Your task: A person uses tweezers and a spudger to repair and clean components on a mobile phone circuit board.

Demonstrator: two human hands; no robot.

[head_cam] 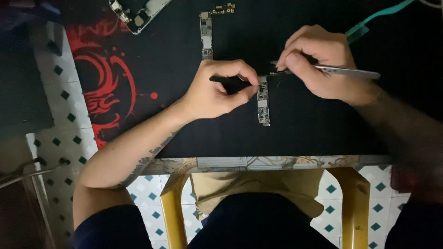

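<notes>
Overhead view of a dark work mat [300,124] with a red graphic [104,83] at its left edge. At the centre of the frame lies the circuit board [263,102], a long, narrow strip set lengthwise from top to bottom. Its surface is grey-green, crowded with small components, and carries bright silvery rectangular shields along its length; fine detail is too small to make out.

The left hand [217,90] rests on the mat just left of the board, fingers curled narrow, with thumb and forefinger pinched together at the board's upper left edge. A dark, slim object shows inside the curl of the fingers, but its kind cannot be told.

The right hand [323,62], in the upper right of centre, is closed around metal tweezers [341,70]. The tweezers lie almost level, their shaft running out to the right past the hand, their tips pointing left to the top end of the board.

A second circuit board [206,36], of like shape, lies at upper centre, well apart from the first. An opened phone frame [138,11] sits at the upper left edge of the frame. A teal strip [369,23] crosses the upper right corner.

Below the mat appear the table edge [258,162], a yellow stool [173,207] and a tiled floor [64,138] with green diamonds.
</notes>
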